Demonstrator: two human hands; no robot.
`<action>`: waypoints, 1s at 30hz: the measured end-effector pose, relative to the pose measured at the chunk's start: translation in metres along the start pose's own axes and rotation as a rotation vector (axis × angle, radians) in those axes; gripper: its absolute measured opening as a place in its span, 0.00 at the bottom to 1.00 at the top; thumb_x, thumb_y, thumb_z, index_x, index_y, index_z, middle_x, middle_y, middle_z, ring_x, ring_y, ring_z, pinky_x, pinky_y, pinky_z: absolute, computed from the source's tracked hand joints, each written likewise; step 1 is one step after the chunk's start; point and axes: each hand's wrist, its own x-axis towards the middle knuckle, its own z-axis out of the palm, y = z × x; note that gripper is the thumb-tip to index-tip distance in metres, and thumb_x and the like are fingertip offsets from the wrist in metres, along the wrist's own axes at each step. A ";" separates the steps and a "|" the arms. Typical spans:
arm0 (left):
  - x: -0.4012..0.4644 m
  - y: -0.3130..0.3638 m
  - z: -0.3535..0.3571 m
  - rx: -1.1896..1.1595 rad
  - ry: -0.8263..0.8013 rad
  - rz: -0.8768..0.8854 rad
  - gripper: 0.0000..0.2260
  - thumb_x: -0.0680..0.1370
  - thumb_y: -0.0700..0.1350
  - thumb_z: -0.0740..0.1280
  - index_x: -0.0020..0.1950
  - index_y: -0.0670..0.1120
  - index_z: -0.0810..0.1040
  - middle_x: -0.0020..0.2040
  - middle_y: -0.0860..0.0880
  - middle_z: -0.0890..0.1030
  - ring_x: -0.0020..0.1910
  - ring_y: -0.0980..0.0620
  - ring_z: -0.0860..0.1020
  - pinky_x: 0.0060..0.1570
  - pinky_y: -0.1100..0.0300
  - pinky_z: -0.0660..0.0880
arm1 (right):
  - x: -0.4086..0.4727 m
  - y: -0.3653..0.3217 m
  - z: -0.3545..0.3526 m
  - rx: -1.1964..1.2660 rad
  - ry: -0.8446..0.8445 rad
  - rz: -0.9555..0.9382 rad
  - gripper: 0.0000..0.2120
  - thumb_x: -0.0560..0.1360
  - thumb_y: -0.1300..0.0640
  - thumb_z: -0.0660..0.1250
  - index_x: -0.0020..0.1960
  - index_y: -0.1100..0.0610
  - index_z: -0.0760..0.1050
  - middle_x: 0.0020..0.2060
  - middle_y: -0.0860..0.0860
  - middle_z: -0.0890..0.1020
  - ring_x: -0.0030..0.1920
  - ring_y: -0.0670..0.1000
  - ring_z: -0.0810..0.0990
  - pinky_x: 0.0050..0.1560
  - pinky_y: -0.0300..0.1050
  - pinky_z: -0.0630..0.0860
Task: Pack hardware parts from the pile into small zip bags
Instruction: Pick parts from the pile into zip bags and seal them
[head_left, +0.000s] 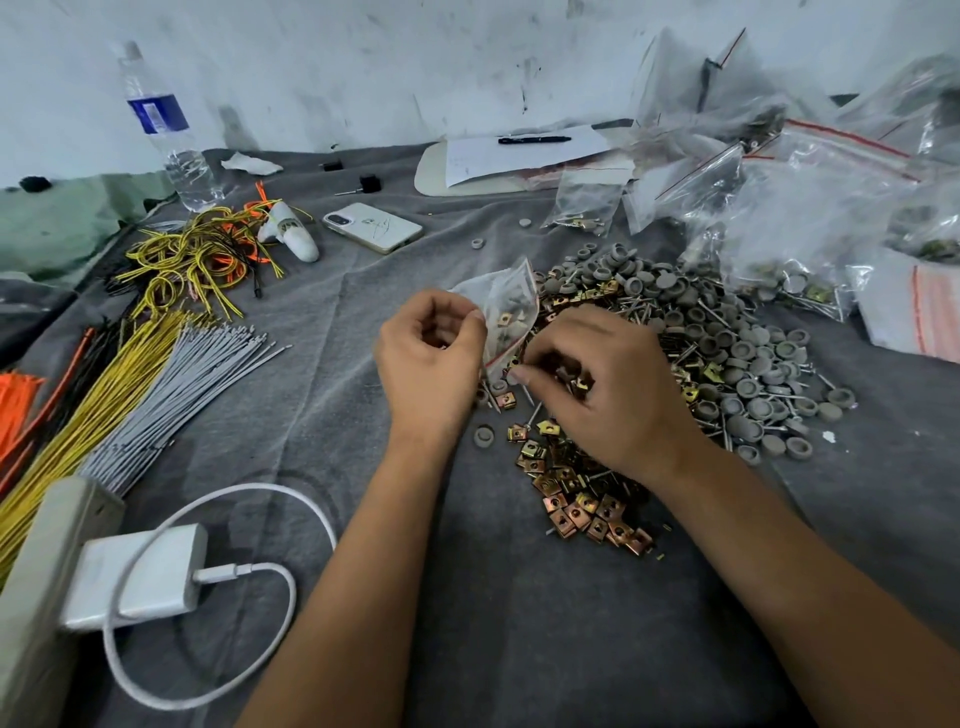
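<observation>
We saw a grey cloth-covered table (519, 623) bearing a hardware pile (675, 364), phone (372, 227), charger (140, 577), wire bundles (130, 395) and bottle (166, 130).

A matt grey cloth (363, 322), soft and creased, is seen covering the table. Brassy metal clips (582, 499) are shown glinting, dull grey rubbery caps (748, 358) heaped beside them. A thin, clear, glossy plastic zip bag (506, 306) is held. A smooth white plastic charger (140, 577) is noted.

Soft, even, dimmish light with faint shadows; wide-angle bending and blur toward the edges.
</observation>
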 end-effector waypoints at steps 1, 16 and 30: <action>0.001 0.000 0.000 -0.018 0.026 -0.003 0.06 0.72 0.40 0.70 0.38 0.50 0.81 0.32 0.56 0.78 0.32 0.56 0.74 0.34 0.62 0.71 | 0.000 -0.001 0.001 0.000 -0.088 -0.035 0.07 0.75 0.53 0.75 0.48 0.58 0.83 0.46 0.48 0.82 0.48 0.47 0.77 0.51 0.44 0.77; 0.001 0.005 -0.003 -0.125 -0.027 -0.067 0.06 0.71 0.40 0.73 0.38 0.50 0.84 0.34 0.49 0.81 0.33 0.50 0.75 0.35 0.57 0.72 | -0.001 -0.010 0.008 0.122 -0.276 -0.031 0.05 0.77 0.55 0.73 0.48 0.55 0.78 0.46 0.45 0.79 0.50 0.45 0.76 0.54 0.44 0.75; -0.024 0.019 0.008 0.169 -0.199 0.237 0.05 0.73 0.37 0.74 0.42 0.46 0.84 0.34 0.53 0.82 0.32 0.54 0.78 0.33 0.60 0.75 | 0.000 0.004 0.003 0.101 -0.023 0.217 0.09 0.76 0.63 0.74 0.56 0.57 0.79 0.46 0.50 0.86 0.46 0.47 0.85 0.47 0.47 0.82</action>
